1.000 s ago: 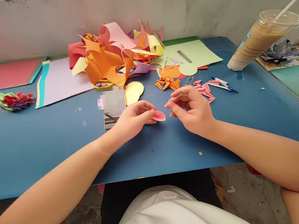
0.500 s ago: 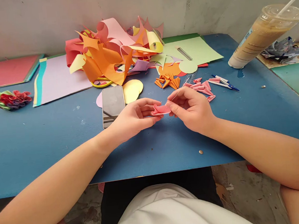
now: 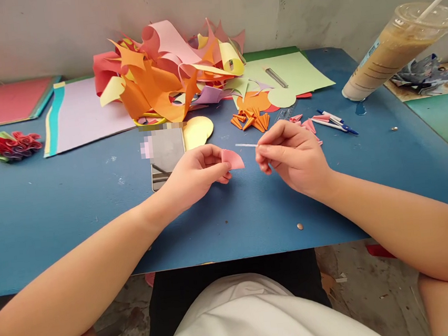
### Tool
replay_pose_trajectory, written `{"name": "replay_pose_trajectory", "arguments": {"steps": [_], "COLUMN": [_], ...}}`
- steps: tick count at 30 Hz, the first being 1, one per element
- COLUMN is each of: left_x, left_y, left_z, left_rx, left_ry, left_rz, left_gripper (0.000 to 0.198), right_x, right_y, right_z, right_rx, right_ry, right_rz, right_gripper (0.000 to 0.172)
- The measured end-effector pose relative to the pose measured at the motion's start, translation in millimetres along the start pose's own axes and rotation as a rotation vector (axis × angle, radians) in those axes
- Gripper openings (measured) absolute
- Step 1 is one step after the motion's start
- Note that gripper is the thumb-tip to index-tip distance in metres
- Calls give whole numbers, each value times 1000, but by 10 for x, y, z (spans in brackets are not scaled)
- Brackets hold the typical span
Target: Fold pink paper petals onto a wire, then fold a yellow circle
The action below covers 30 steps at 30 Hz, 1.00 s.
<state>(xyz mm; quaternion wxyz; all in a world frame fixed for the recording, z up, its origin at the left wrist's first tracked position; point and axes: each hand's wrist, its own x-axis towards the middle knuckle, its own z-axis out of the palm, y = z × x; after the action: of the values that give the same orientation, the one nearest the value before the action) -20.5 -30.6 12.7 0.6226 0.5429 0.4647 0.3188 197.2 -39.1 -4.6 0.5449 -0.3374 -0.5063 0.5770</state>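
My left hand [image 3: 196, 173] is closed on a small pink paper piece [image 3: 232, 159], pinching it just above the blue table [image 3: 54, 216]. My right hand [image 3: 292, 153] is closed in a pinch on a thin pale needle-like stick [image 3: 246, 145] whose tip points left toward the pink piece, a short gap away. Small rolled pink paper cones [image 3: 307, 124] lie just behind my right hand, and orange cones [image 3: 251, 121] lie a little farther back.
A phone [image 3: 165, 152] and yellow paper circles [image 3: 199, 131] lie behind my left hand. A heap of curled paper scraps [image 3: 167, 73], coloured sheets [image 3: 84, 115], a paper flower [image 3: 10, 145], pens [image 3: 334, 123] and an iced drink cup [image 3: 391, 54] stand around.
My hands were together on the pink piece half a second ago; now they have parted, the left keeping the pink piece and the right drawing the thin stick away to the right.
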Motion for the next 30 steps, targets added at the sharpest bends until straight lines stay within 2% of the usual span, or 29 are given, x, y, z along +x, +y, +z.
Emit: {"name": "replay_pose_trajectory", "arguments": {"steps": [3, 9, 17, 25, 30], "left_x": [3, -6, 6, -12, -22], "left_y": [-27, -70, -75, -105, -99], "left_z": [18, 51, 29, 38, 42], "left_rx": [-30, -95, -103, -121, -111], "left_ry": [-22, -89, -100, -175, -155], "left_rz": [-3, -9, 16, -5, 36], "left_gripper": [18, 27, 34, 29, 25], "right_x": [-7, -7, -6, -33, -18], "right_y": [58, 64, 35, 84, 98], "right_z": [-5, 22, 29, 21, 32], "right_rx": [44, 79, 85, 4, -83], "right_ry": [-76, -113, -148, -158, -163], "right_rz": [100, 293, 371, 264, 194], "right_gripper": [9, 7, 6, 5, 11]}}
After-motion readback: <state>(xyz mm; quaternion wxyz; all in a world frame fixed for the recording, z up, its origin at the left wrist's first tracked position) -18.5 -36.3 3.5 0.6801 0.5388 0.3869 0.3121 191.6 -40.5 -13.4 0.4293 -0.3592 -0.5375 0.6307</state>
